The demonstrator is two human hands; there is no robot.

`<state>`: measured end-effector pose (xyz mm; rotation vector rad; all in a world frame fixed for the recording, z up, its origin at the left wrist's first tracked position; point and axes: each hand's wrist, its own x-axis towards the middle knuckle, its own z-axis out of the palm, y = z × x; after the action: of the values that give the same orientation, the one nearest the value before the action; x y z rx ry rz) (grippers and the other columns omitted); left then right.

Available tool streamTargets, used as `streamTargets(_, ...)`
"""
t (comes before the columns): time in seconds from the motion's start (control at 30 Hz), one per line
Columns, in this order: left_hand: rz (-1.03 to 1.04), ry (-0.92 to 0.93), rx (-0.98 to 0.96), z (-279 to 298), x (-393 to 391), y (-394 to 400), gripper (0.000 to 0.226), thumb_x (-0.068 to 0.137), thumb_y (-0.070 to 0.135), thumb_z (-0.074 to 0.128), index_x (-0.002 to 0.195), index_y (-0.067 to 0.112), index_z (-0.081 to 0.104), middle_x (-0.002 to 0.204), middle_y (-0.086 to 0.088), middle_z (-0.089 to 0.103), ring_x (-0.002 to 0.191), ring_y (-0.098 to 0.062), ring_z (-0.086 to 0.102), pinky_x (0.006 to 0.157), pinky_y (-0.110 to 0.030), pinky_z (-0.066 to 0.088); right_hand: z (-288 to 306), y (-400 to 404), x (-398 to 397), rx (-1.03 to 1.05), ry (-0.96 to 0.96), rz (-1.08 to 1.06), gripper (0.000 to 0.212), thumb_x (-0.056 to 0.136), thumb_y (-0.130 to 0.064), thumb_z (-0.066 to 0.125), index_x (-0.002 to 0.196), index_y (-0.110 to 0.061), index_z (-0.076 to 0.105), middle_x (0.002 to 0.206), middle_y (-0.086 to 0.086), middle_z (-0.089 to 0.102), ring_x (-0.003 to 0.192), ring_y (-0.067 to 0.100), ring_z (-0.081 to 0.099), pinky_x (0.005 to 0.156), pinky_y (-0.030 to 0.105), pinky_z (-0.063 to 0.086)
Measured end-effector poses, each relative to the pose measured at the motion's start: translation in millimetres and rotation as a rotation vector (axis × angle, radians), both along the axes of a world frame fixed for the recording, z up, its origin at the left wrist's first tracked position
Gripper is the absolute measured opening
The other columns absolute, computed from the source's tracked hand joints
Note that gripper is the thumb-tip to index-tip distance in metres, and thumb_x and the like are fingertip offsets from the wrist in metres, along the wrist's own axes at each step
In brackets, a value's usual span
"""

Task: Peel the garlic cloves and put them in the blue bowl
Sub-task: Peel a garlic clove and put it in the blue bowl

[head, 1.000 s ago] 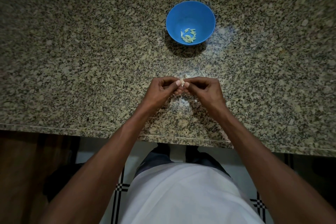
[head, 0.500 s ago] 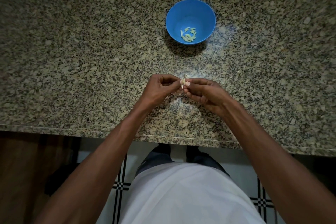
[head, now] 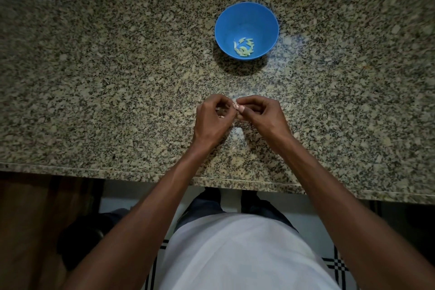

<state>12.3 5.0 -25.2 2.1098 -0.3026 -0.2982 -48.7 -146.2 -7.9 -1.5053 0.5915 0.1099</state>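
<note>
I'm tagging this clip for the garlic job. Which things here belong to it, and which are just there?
Part of the job:
blue bowl
peeled cloves in the bowl
clove pinched between both hands
left hand
right hand

Just there:
granite counter
tiled floor

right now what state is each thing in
blue bowl: upright on the counter, holding a small heap of peeled cloves
peeled cloves: lying loose in the bowl's bottom
garlic clove: pinched between both hands, above the counter
left hand: fingers curled, pinching the clove
right hand: fingers curled, pinching the clove
</note>
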Motion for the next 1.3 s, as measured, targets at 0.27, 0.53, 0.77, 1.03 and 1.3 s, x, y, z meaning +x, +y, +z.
streamTargets(0.27, -0.092, -0.083, 0.035, 5, -2, 1, 0.016, 0.09, 0.018, 0.08, 0.096, 0.007, 0.07, 0.086, 0.003, 0.071, 0.08, -0.005, 0.071, 0.074, -0.016, 0.06, 4, 1, -2, -0.303, -0.02, 0.075, 0.024, 0.095, -0.016, 0.074, 0.118, -0.011, 0.067, 0.082, 0.003, 0.079, 0.073, 0.01, 0.078, 0.072, 0.027, 0.064)
streamTargets(0.53, -0.053, -0.013, 0.057, 6, 0, -2, 0.01, 0.086, 0.008, 0.079, 0.09, 0.006, 0.069, 0.083, 0.0, 0.071, 0.075, -0.011, 0.07, 0.074, -0.023, 0.062, 0, 2, -12, -0.354, -0.071, -0.037, 0.019, 0.094, -0.013, 0.077, 0.112, -0.009, 0.071, 0.091, -0.005, 0.075, 0.08, 0.002, 0.076, 0.072, 0.022, 0.063)
streamTargets(0.77, 0.07, 0.243, -0.139, 1, 2, 13, 0.017, 0.087, 0.006, 0.079, 0.103, 0.006, 0.073, 0.1, -0.005, 0.076, 0.094, -0.015, 0.075, 0.087, -0.036, 0.063, -3, -9, -11, -0.255, -0.042, -0.009, 0.011, 0.096, -0.013, 0.075, 0.105, -0.007, 0.073, 0.089, 0.005, 0.078, 0.08, 0.016, 0.079, 0.08, 0.037, 0.066)
streamTargets(1.03, -0.121, 0.174, -0.047, 3, -1, 11, 0.034, 0.088, 0.013, 0.079, 0.122, 0.018, 0.073, 0.122, 0.005, 0.07, 0.104, -0.003, 0.067, 0.082, -0.015, 0.057, -11, -1, -13, -0.093, 0.03, -0.019, 0.014, 0.098, -0.013, 0.072, 0.111, -0.007, 0.074, 0.095, 0.008, 0.079, 0.085, 0.019, 0.079, 0.08, 0.039, 0.065)
streamTargets(1.3, -0.184, -0.173, 0.078, -3, -3, 10, 0.008, 0.095, 0.008, 0.072, 0.102, 0.007, 0.075, 0.093, -0.001, 0.075, 0.082, -0.009, 0.07, 0.074, -0.021, 0.059, -1, 7, -12, 0.388, 0.148, -0.194, 0.027, 0.089, -0.002, 0.077, 0.115, 0.001, 0.073, 0.102, 0.011, 0.08, 0.096, 0.021, 0.078, 0.086, 0.029, 0.063)
